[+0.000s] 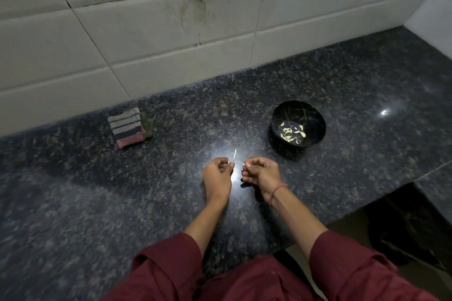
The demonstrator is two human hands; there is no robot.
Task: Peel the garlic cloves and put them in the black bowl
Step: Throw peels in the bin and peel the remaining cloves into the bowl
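While the left hand [217, 172] is pinching a thin pale strip of peel [235, 155] that is pointing upward, the right hand [260, 171] is curling its fingers round a small pale piece, probably a garlic clove [244, 165], though it is too small to be sure. Both hands are hanging close together, low over the dark speckled desk [73, 203]. The black bowl [315, 129] is sitting nearby, beyond and right of the hands, holding peeled cloves [292, 132]. A folded striped cloth [127, 127] is lying well apart on the left, near the tiled wall [146, 31].
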